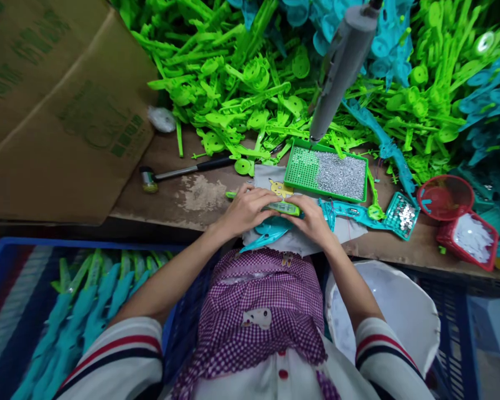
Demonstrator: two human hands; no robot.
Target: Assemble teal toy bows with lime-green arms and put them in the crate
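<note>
My left hand point(249, 210) and my right hand point(312, 221) are closed around a lime-green plastic part point(286, 208), one at each end. Beneath it a teal plastic part point(270, 232) sticks out over the table edge, partly covered by my fingers. Under both lies a grey cloth point(264, 176) with a yellow cartoon figure. Just beyond my hands sits a green tray point(289, 180), with small silver screws point(341, 175) filling its right part. Another teal plastic part point(362, 213) lies beside my right hand.
A grey electric screwdriver point(344, 69) hangs over the tray. Green parts point(233, 83) pile up behind. A hammer point(183, 169) lies near a cardboard box point(62, 111). Rightward stand a teal tray point(403, 214) and red containers point(445, 194); below, a blue crate point(83, 243) and white tub point(425, 311).
</note>
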